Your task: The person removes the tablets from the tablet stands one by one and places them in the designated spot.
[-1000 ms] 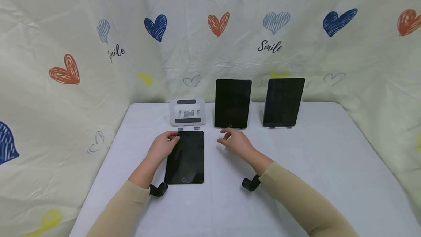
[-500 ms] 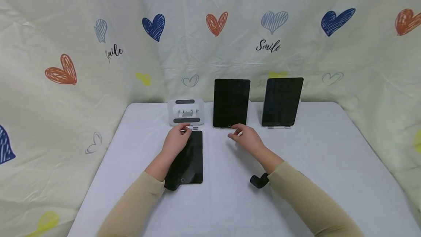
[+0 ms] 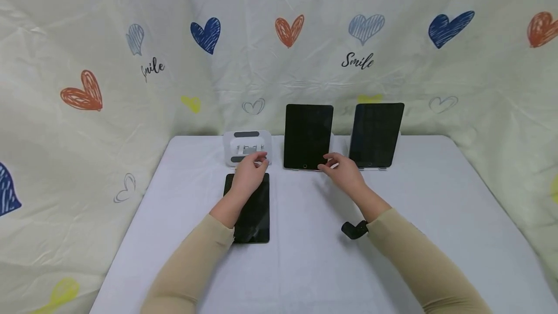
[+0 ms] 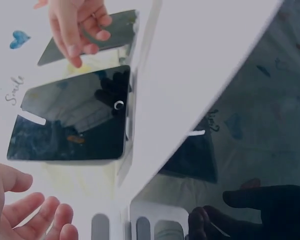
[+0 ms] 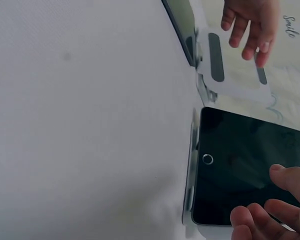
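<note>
A black tablet (image 3: pixel 258 217) lies flat on the table, partly covered by my left forearm. My left hand (image 3: pixel 248 174) is over its top end, in front of a white tablet stand (image 3: pixel 229 149) with dark pads. Its fingers are loosely bent and hold nothing. A second tablet (image 3: pixel 307 132) leans upright on a stand in the middle. Near its lower right corner is my right hand (image 3: pixel 345 174), fingers relaxed around bare air. In the right wrist view, the right fingers (image 5: pixel 260 217) overlap the tablet's screen; contact cannot be made out.
A third tablet (image 3: pixel 377 132) leans on its stand at the right, behind my right hand. The white table (image 3: pixel 314 265) ends at a hanging cloth (image 3: pixel 244 76) printed with hearts and "Smile". A black wrist camera (image 3: pixel 354 230) sits at my right cuff.
Both hands have shifted right and farther from me. My left hand went from the flat tablet's upper left edge to in front of the stand. The tablets stay put.
</note>
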Demonstrator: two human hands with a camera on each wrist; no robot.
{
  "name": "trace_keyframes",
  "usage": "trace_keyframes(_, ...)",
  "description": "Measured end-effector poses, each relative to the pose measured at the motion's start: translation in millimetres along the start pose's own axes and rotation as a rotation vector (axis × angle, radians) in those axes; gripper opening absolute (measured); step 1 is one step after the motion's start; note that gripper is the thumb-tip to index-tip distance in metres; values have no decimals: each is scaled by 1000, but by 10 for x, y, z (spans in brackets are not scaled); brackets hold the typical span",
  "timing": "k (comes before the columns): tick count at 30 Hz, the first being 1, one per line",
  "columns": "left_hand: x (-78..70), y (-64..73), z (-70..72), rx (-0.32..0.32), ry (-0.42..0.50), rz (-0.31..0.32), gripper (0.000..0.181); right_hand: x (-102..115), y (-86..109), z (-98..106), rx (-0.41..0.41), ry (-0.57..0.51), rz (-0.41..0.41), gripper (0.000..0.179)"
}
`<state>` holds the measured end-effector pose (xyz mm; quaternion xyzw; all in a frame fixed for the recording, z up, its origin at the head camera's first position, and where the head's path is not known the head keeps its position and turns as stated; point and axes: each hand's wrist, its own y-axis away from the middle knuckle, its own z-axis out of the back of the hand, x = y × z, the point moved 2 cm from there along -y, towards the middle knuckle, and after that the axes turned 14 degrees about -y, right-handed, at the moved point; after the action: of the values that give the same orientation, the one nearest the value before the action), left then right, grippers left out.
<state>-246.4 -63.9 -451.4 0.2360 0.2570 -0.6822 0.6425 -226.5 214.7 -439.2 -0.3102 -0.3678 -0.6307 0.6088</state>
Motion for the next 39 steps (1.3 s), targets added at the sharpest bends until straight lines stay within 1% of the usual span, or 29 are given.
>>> trace_keyframes(6,-117,-99,-103,-7,24,-7,33,19,-74,139,-31,-14,-5,51)
trace_keyframes(12,-223,-216,-163,-6,25,-9,33,25,-158,224,-77,-36,-2,51)
trace_keyframes(18,-305,-337,-189,3,35,-17,41,-22,-203,261,-119,-55,-3,51)
trace_keyframes(24,-369,-416,-237,1,70,-25,44,-9,-278,307,-149,-67,18,53)
trace_keyframes(29,-454,-494,-236,-11,47,-21,46,10,-351,337,-159,-88,11,56)
trace_keyframes(35,-548,-578,-208,-24,27,-15,49,22,-446,354,-169,-85,16,59)
trace_keyframes(39,-588,-621,-214,-28,14,-9,49,23,-505,352,-170,-83,15,60)
